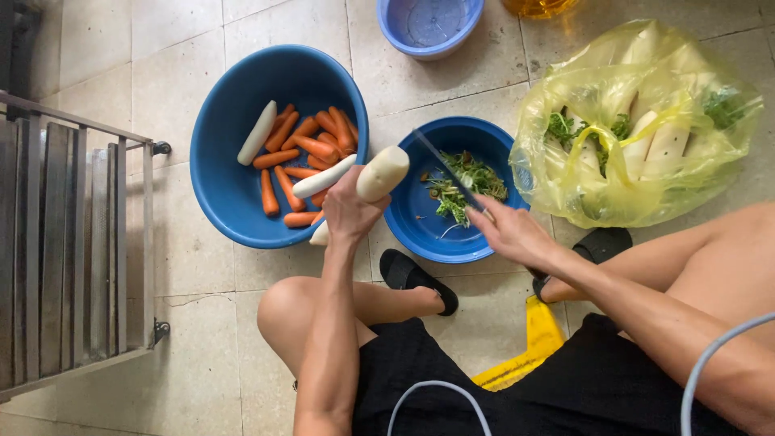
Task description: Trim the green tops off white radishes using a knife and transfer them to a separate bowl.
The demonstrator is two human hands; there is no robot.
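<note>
A white radish point(382, 173) is gripped in the left hand point(349, 211) and held up between the two blue basins on the floor. A knife point(449, 170) is clasped in the right hand point(513, 234), its blade angled over the smaller basin point(413, 218), where green tops and trimmings point(468, 184) are gathered. The trimming of the radish end appears to be in hand. For the next cut, the blade would likely need to be brought against the radish tip. Carrots point(305, 157) and peeled radishes are kept in the larger basin point(222, 137); untrimmed radishes are bagged in yellow plastic point(638, 121).
</note>
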